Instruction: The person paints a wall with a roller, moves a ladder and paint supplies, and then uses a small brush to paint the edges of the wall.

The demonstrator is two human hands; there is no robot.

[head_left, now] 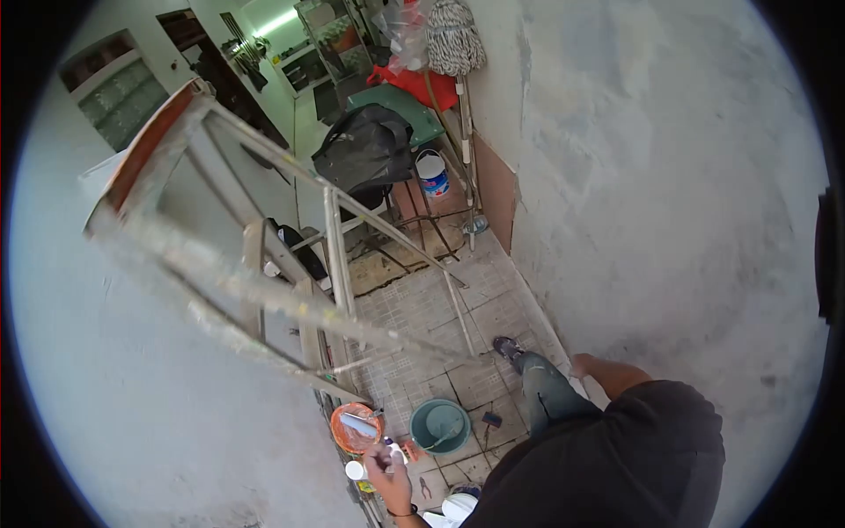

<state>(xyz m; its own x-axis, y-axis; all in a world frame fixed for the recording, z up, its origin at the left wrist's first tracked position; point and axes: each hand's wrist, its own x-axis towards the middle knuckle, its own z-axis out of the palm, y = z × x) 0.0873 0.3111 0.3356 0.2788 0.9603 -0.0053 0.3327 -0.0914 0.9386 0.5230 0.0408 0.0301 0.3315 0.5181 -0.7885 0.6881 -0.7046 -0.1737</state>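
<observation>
My left hand (389,480), a dark band at its wrist, is at the bottom of the view with its fingers loosely bent and apart. I see nothing clearly held in it. Around it in the view are a white round-topped container (356,471), an orange paint-stained bucket (337,429) and a pale blue roller (358,425) lying across that bucket. My right hand (582,364) hangs low beside the right wall; its fingers are mostly hidden. A green bucket (440,403) with some liquid and a stick-like tool inside stands on the floor between my hands.
A paint-spattered stepladder (339,255) rises close on the left. Pliers (426,487) and a dark-headed brush (491,420) lie on the tiles. Further back are a chair with a black bag (374,145), a paint bucket (432,176) and a mop (455,40).
</observation>
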